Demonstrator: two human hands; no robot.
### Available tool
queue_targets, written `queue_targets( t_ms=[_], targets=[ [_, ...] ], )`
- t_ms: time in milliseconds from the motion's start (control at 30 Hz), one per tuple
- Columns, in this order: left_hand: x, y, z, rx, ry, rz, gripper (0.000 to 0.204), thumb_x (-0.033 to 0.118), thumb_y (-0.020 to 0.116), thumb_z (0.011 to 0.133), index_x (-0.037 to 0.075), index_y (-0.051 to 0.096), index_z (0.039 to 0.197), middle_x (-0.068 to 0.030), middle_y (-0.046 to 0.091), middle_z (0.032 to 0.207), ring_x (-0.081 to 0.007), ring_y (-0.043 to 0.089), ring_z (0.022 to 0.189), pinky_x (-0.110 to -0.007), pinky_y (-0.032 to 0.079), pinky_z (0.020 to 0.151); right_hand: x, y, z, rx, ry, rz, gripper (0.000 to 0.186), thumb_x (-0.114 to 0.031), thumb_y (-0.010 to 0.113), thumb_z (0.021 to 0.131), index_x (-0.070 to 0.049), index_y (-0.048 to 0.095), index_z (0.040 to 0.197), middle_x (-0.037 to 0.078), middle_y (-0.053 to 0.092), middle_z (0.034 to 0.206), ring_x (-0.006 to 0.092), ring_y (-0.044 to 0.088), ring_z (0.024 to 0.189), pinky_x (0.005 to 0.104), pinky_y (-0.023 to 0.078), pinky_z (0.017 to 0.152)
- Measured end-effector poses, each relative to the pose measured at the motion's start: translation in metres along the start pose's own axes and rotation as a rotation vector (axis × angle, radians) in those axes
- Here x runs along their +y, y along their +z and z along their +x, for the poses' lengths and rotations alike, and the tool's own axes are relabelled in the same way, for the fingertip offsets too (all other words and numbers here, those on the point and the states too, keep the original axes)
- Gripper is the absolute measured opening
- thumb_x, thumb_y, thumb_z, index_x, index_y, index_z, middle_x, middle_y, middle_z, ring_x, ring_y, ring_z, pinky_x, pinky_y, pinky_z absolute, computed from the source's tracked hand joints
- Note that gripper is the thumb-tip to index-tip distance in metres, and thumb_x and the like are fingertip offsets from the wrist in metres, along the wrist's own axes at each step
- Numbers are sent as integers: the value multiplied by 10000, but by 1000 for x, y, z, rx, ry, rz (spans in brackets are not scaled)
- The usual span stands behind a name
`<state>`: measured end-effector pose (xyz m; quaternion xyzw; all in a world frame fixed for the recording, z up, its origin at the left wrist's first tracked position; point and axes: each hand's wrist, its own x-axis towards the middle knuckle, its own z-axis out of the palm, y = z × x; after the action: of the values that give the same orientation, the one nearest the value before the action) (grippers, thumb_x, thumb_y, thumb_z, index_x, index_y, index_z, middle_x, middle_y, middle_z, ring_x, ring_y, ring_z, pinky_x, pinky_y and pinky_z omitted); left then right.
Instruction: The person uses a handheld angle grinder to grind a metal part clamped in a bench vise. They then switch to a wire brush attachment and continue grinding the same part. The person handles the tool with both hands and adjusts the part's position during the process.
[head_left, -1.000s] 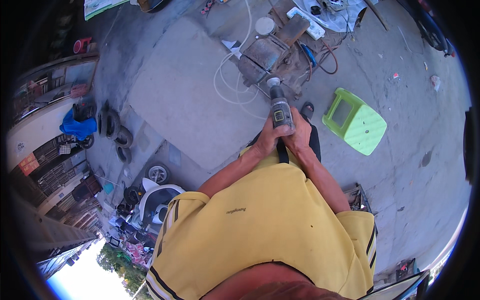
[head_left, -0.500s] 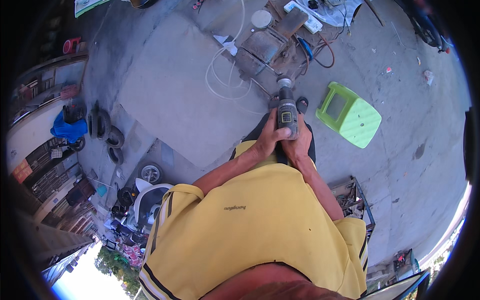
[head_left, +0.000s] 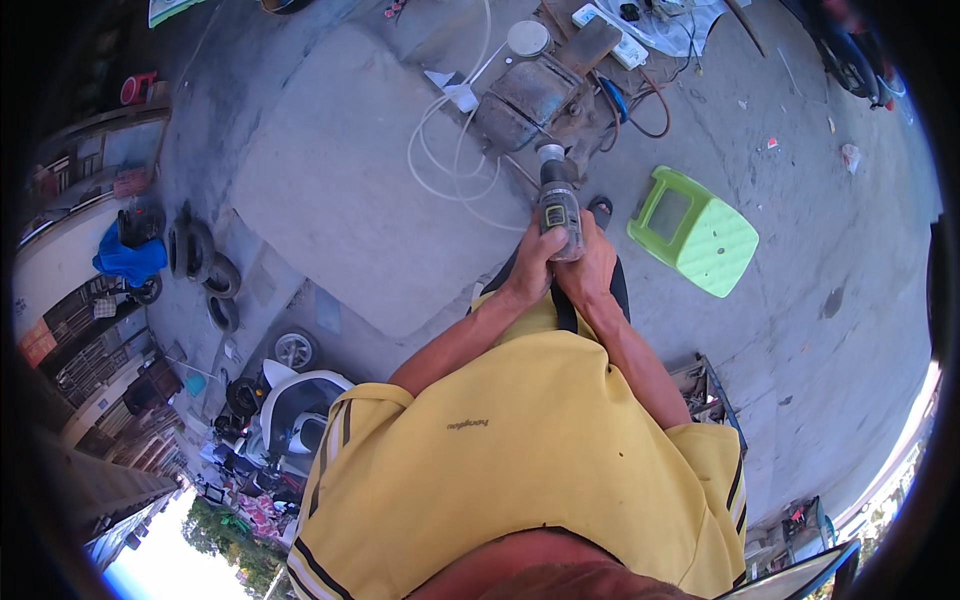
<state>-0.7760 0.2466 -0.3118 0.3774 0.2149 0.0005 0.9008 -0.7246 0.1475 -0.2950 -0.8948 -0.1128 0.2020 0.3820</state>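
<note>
In front of my waist I grip a grey-black power drill (head_left: 560, 215) from both sides. My left hand (head_left: 536, 262) wraps its left side with the thumb over the rear of the body. On the other side my right hand (head_left: 592, 262) closes around the lower right; its fingers are partly hidden by the tool. The drill points away from me, and a pale round piece (head_left: 550, 152) shows at its front end. Just beyond that lies a rusty metal machine (head_left: 525, 100) on the floor; whether the tip touches it I cannot tell.
To the right a green plastic stool (head_left: 718, 245) lies on its side. Clear tubing (head_left: 410, 150) loops over the concrete beside the machine. A white power strip (head_left: 612, 38) and hoses lie beyond. Old tyres (head_left: 200, 248) and a white scooter (head_left: 295, 405) are at left, a parts crate (head_left: 705, 385) at right.
The drill and both hands have shifted slightly left, and the drill now leans with its front end further left. Both hands keep their hold. My view has moved a little.
</note>
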Motion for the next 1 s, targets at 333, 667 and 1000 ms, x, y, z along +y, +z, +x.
queue_targets(
  t_ms=[333,667,1000],
  targets=[
    [6,-8,-6,-28,-88,-51,588,416,618,909,16,498,1322,-37,607,1085,-121,597,988,-287,481,915,0,10,-8,-6,63,-45,536,-274,796,763,-78,580,1212,208,725,997,428,705,878,490,557,735],
    [14,2,-4,31,-75,-14,534,431,641,894,39,522,1236,-15,592,1006,-97,575,906,-268,478,854,-1,11,-8,13,72,-56,533,-283,791,767,-87,580,1215,207,727,978,433,704,863,492,559,719],
    [17,9,-2,54,-78,40,544,432,646,889,37,514,1239,-25,577,1028,-107,558,932,-274,465,870,-17,-2,-7,3,121,-47,468,-270,765,811,-89,582,1201,210,726,943,432,707,848,493,559,716]
  ],
)
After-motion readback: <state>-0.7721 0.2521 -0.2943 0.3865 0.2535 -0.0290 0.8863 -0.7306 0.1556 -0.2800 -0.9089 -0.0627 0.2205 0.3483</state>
